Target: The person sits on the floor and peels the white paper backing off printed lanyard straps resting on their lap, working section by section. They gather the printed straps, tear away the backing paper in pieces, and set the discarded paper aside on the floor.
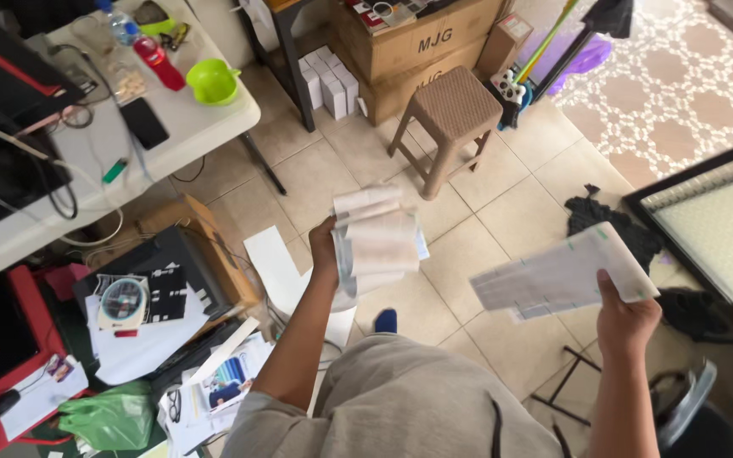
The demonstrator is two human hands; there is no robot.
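My left hand [324, 248] grips a thick bundle of curled white paper sheets [377, 239], held up over the tiled floor. Out to the right, my right hand [627, 318] pinches the near edge of a flat stack of long printed paper slips [563, 275] that fans toward the left. The two bundles are apart, about a hand's width between them. My knee in grey trousers [400, 407] fills the bottom centre.
A brown plastic stool [451, 114] stands ahead, with cardboard boxes [417, 42] behind it. A white table [201, 123] with a phone, bottles and a green cup is at upper left. Papers and a black device [171, 280] clutter the floor at left. A framed panel [714, 220] lies right.
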